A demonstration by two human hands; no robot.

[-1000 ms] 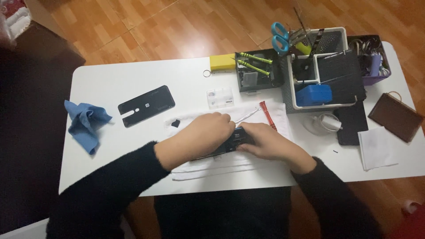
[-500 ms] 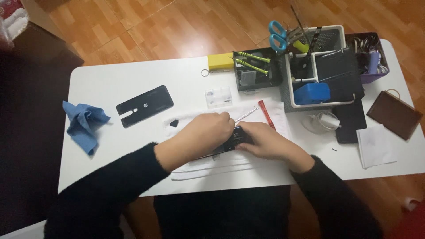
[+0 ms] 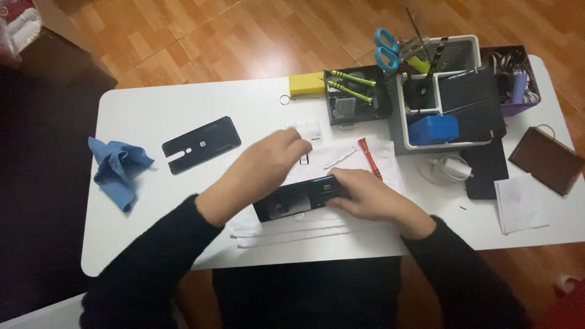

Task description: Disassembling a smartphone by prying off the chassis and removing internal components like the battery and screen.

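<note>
Black phone (image 3: 292, 200) is pinned flat on the white table (image 3: 183, 103) by the right hand (image 3: 365, 194), gripped at its right end. Left hand (image 3: 268, 164) is held above it, blurred; its grip cannot be made out.

Left hand (image 3: 265, 167) raised, reaching forward, fingers curled; right hand (image 3: 365, 194) flat, palm down, grip closed

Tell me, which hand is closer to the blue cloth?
The left. The left hand hovers over the table's middle, apart from the blue cloth at the table's left end. The right hand holds the dark phone, farther from the cloth.
</note>
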